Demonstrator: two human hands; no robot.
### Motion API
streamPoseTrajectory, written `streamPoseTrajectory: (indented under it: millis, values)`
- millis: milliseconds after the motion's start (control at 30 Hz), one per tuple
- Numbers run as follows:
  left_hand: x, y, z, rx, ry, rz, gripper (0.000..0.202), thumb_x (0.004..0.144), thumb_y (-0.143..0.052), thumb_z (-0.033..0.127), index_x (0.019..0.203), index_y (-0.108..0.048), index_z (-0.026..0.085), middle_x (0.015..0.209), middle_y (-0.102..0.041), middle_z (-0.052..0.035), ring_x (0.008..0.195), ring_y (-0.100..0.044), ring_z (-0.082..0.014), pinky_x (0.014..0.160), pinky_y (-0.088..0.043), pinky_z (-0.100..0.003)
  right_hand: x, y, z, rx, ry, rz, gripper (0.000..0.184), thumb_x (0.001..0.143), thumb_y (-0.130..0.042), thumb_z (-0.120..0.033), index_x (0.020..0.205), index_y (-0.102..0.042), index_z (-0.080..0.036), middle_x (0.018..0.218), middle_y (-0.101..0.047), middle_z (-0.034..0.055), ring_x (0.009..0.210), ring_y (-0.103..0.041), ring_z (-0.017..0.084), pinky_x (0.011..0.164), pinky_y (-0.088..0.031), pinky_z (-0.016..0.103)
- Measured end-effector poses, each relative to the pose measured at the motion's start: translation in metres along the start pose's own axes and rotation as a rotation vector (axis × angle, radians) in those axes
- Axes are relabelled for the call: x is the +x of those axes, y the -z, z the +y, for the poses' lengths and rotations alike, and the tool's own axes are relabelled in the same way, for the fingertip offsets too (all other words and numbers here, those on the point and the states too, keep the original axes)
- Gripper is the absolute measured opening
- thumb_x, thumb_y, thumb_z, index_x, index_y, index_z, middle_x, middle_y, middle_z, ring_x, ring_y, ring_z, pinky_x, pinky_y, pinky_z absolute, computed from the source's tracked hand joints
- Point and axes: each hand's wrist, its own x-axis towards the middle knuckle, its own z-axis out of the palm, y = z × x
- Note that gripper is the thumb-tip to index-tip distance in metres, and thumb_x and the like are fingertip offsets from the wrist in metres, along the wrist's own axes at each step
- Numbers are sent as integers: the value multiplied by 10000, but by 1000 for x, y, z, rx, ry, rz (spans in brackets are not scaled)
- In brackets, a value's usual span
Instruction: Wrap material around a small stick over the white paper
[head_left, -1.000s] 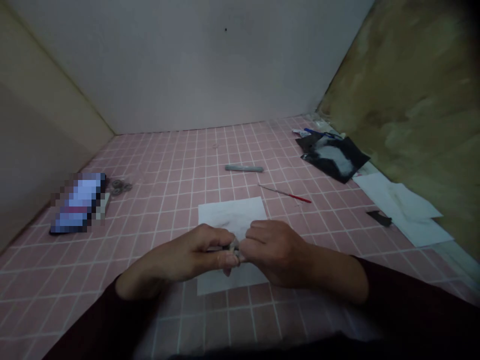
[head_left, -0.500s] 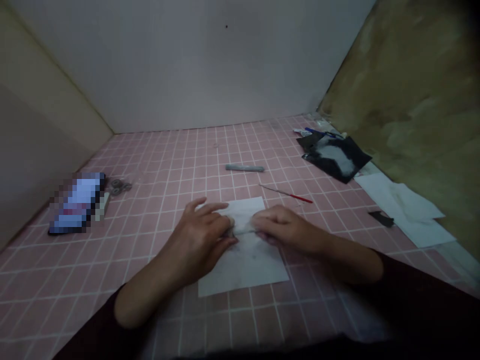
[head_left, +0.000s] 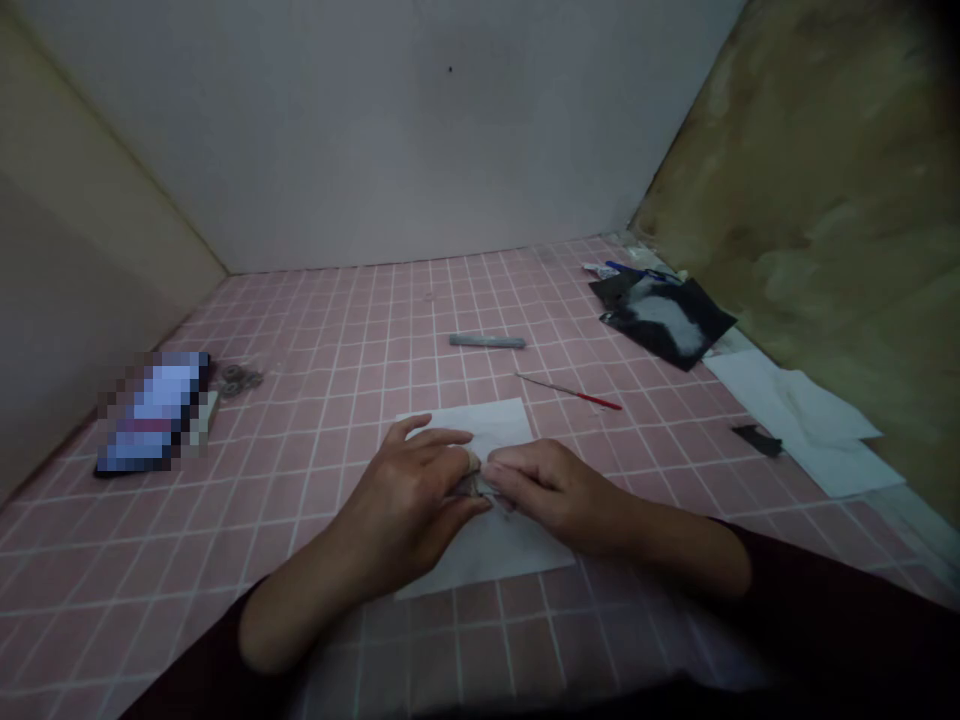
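Observation:
Over a white sheet of paper (head_left: 495,560), my left hand (head_left: 420,490) pinches a small, pale greyish piece (head_left: 472,484) between thumb and forefinger, its other fingers stretched out. My right hand (head_left: 551,485) is closed, thumb against fingers, right up against the left fingertips. What sits inside the right fingers is hidden. The small piece is mostly covered, so its kind cannot be told. Beyond the paper lie a thin tool with a red handle (head_left: 600,401) and a grey stick (head_left: 487,342).
Pink tile-patterned table (head_left: 337,330), walls behind and at both sides. To the left lie a phone (head_left: 154,415) and several small grey rings (head_left: 238,379). At right are black sheets dusted white (head_left: 671,320), white papers (head_left: 810,420) and a dark scrap (head_left: 757,440).
My right hand has shifted left and slightly down, closing the gap to the left fingertips. The left hand has moved a little right and down, still pinching the small piece.

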Motion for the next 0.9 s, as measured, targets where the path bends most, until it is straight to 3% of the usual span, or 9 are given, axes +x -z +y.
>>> streamPoseTrajectory:
  millis: [100,200,367,567,700,800,900]
  values:
    - [2,8,1,-225,26,-198,157,928,-496,312,890,-580,185,899,-665,-36,911,-615,-193,891,-433,-371,-5,-2,1,-316,278,-9,285,941,-386,-244,681,-481,-177,619,-472,-14,589,-437,118,587,-318,268]
    - [2,13,1,-375,86,-315,239,949,-452,343,855,-585,167,800,-616,-14,743,-571,-142,716,-447,-274,-6,-4,3,-575,468,25,272,940,-380,-220,705,-509,-178,630,-504,11,596,-427,142,590,-308,295]
    - [2,19,2,-435,83,-419,295,951,-438,357,775,-572,161,760,-585,-6,723,-547,-133,713,-430,-264,-5,-5,-1,-572,565,33,231,912,-388,-159,731,-529,-183,629,-521,6,584,-427,142,567,-308,282]
    - [0,25,0,-456,121,-372,232,951,-442,342,881,-581,171,820,-611,-6,758,-559,-135,709,-437,-248,-7,4,-6,-557,478,12,238,929,-397,-203,740,-539,-179,642,-536,13,620,-464,146,606,-335,285]
    - [-1,19,-1,-415,80,-430,281,944,-455,368,780,-552,162,745,-565,5,681,-520,-121,661,-425,-245,-7,-2,-2,-514,486,-13,244,914,-397,-192,701,-515,-182,623,-521,2,586,-439,133,577,-319,275]
    - [0,17,0,-267,104,-313,231,930,-481,373,851,-559,171,815,-598,-12,762,-554,-149,718,-438,-282,-7,0,-3,-423,353,-36,261,942,-389,-242,721,-508,-169,638,-497,-5,610,-456,125,606,-335,269]
    - [0,12,2,-125,85,-189,184,902,-539,348,896,-560,166,909,-638,-44,896,-594,-195,852,-432,-364,-5,2,-7,-189,152,-41,316,949,-377,-262,657,-454,-166,585,-427,-33,541,-421,90,566,-327,241]
